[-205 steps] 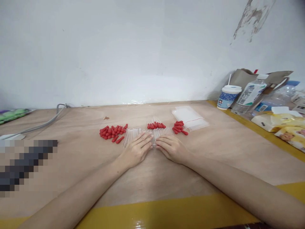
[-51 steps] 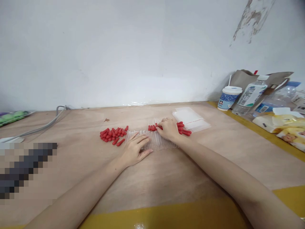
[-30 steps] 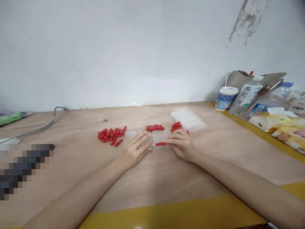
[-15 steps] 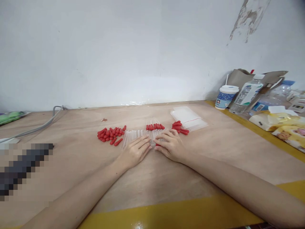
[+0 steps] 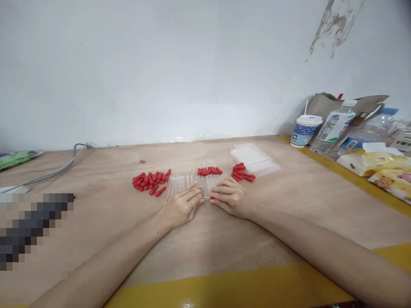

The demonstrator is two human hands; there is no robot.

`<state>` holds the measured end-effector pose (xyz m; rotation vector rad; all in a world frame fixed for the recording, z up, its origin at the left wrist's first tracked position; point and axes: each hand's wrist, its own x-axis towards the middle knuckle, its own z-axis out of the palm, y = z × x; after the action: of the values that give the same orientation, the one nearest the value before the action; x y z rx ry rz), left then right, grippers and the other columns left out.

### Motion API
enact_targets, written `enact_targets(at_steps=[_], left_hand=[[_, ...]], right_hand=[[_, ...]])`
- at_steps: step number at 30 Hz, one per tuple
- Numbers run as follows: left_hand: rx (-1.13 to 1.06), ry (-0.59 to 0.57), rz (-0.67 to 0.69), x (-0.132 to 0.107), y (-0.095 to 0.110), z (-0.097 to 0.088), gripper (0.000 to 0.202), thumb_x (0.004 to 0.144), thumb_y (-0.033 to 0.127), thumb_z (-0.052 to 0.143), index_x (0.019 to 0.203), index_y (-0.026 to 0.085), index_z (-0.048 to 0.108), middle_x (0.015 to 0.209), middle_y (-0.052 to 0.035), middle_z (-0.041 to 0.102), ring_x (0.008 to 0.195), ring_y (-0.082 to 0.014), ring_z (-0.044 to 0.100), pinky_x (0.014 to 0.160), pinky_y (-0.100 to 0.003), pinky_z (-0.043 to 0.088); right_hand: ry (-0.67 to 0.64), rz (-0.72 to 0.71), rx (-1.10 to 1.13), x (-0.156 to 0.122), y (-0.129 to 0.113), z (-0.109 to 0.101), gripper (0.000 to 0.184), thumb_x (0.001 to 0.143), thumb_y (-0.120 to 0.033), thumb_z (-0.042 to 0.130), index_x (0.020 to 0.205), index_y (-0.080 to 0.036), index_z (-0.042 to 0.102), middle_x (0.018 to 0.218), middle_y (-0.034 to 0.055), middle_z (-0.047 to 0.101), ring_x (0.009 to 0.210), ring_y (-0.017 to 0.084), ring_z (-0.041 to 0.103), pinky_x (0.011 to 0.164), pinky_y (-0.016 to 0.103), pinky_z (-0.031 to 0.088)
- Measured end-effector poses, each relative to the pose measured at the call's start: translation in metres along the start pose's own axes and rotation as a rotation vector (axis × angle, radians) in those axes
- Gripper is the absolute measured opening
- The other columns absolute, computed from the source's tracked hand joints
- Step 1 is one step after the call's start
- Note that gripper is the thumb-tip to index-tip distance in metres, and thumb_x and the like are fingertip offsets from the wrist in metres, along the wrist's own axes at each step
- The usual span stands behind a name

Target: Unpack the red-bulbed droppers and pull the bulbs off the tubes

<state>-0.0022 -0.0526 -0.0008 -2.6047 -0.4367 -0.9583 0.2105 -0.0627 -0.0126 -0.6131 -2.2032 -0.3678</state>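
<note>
My left hand [image 5: 184,204] is closed over the near side of a row of thin clear tubes [image 5: 180,182], its fingertips on the end of one tube [image 5: 206,198] between my hands. Facing it, my right hand [image 5: 233,197] pinches a red rubber bulb [image 5: 212,198], mostly hidden under the fingers. Behind the row lie several tubes with red bulbs [image 5: 209,171] fitted on them. To the left is a heap of loose red bulbs [image 5: 149,181]. A smaller red bulb pile [image 5: 239,172] lies beyond my right hand.
Clear plastic bags [image 5: 252,156] lie at the back right. Along the right edge stand a paper cup [image 5: 305,131], a plastic bottle [image 5: 334,128] and a yellow tissue pack [image 5: 372,159]. A grey cable [image 5: 69,160] crosses the left side, and a wall closes off the back.
Both hands stay at the row of tubes. My left fingers have curled in more, and my right hand has shifted slightly to the right with its fingers drawn closer together.
</note>
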Motion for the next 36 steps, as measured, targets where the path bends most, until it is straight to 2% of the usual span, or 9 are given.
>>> enact_targets(at_steps=[14,19,23,27,30,33,36], left_hand=[[-0.053,-0.010,-0.045,-0.004,-0.002,-0.001,0.013,0.085,0.013,0.045,0.089,0.013,0.057,0.085,-0.0053,0.065,0.092,-0.0156,0.063,0.096,-0.040,0.048],[-0.058,0.005,-0.056,-0.006,-0.002,-0.003,0.012,0.084,0.011,0.047,0.089,0.012,0.058,0.085,-0.0056,0.066,0.091,-0.0158,0.063,0.097,-0.039,0.047],[-0.074,0.000,-0.087,-0.006,0.001,-0.003,0.014,0.085,0.014,0.045,0.089,0.014,0.058,0.085,-0.0046,0.066,0.092,-0.0155,0.063,0.098,-0.039,0.046],[-0.065,-0.017,-0.088,-0.005,0.003,-0.001,0.015,0.086,0.014,0.044,0.090,0.014,0.058,0.085,-0.0045,0.065,0.093,-0.0153,0.063,0.099,-0.039,0.045],[-0.056,-0.021,-0.105,-0.009,-0.002,-0.003,0.016,0.086,0.014,0.043,0.091,0.014,0.058,0.085,-0.0044,0.066,0.093,-0.0154,0.062,0.098,-0.038,0.046],[0.002,0.036,-0.196,-0.019,-0.014,-0.008,0.016,0.086,0.014,0.044,0.090,0.015,0.059,0.087,-0.0046,0.066,0.091,-0.0158,0.062,0.090,-0.035,0.051],[0.085,0.117,-0.314,-0.026,-0.026,-0.009,0.013,0.086,0.018,0.048,0.090,0.016,0.060,0.090,-0.0055,0.064,0.082,-0.0148,0.062,0.075,-0.028,0.053]], right_hand=[[0.052,-0.187,-0.207,0.001,0.005,-0.011,0.015,0.085,-0.018,0.050,0.088,-0.020,0.065,0.085,0.0020,0.068,0.080,0.013,0.057,0.079,0.033,0.046],[0.066,-0.222,-0.211,0.001,0.006,-0.015,0.017,0.086,-0.015,0.049,0.087,-0.019,0.065,0.083,0.0024,0.068,0.079,0.014,0.057,0.077,0.033,0.047],[0.023,-0.213,-0.204,-0.001,0.006,-0.017,0.022,0.088,-0.013,0.043,0.091,-0.019,0.064,0.086,0.0033,0.068,0.080,0.013,0.057,0.076,0.034,0.047],[0.034,-0.233,-0.166,-0.002,0.007,-0.017,0.020,0.087,-0.013,0.045,0.096,-0.018,0.062,0.088,0.0041,0.067,0.085,0.014,0.057,0.077,0.034,0.046],[0.036,-0.256,-0.168,-0.006,0.014,-0.022,0.024,0.088,-0.012,0.041,0.095,-0.020,0.063,0.087,0.0040,0.067,0.087,0.014,0.056,0.078,0.034,0.045],[0.070,-0.141,-0.233,-0.014,0.028,-0.034,0.021,0.087,-0.014,0.045,0.089,-0.021,0.065,0.085,0.0037,0.068,0.084,0.016,0.057,0.076,0.035,0.044],[0.097,0.155,-0.359,-0.021,0.043,-0.047,0.013,0.083,-0.025,0.055,0.089,-0.025,0.066,0.085,0.0032,0.068,0.076,0.017,0.057,0.070,0.034,0.041]])
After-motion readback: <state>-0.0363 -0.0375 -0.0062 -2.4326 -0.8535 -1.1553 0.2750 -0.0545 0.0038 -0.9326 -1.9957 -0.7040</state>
